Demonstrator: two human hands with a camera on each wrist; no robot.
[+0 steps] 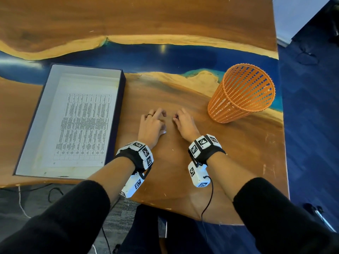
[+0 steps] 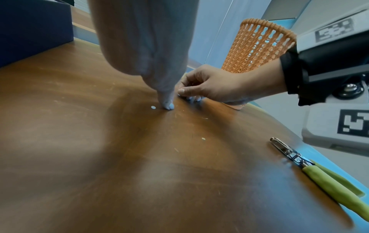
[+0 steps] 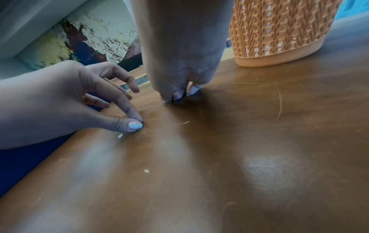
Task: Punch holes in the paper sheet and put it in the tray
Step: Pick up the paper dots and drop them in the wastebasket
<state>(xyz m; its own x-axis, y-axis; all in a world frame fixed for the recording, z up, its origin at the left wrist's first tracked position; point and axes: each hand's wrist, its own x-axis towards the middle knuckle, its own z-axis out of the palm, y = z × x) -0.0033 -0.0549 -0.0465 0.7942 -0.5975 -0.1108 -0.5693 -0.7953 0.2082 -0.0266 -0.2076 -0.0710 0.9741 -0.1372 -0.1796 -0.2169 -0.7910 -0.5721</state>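
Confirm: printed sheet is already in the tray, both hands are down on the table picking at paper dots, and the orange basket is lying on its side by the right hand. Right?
Not quite. The orange basket stands upright on its base, open end up; the head view shows it. The rest holds: the printed sheet lies in the tray, and the left hand and right hand are down on the table at small paper dots.

Paper sheet (image 1: 80, 123) in tray (image 1: 34, 123), left; basket (image 1: 242, 94) right, on table (image 1: 165, 15).

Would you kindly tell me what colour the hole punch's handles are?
Light green; the hole punch shows best in the left wrist view.
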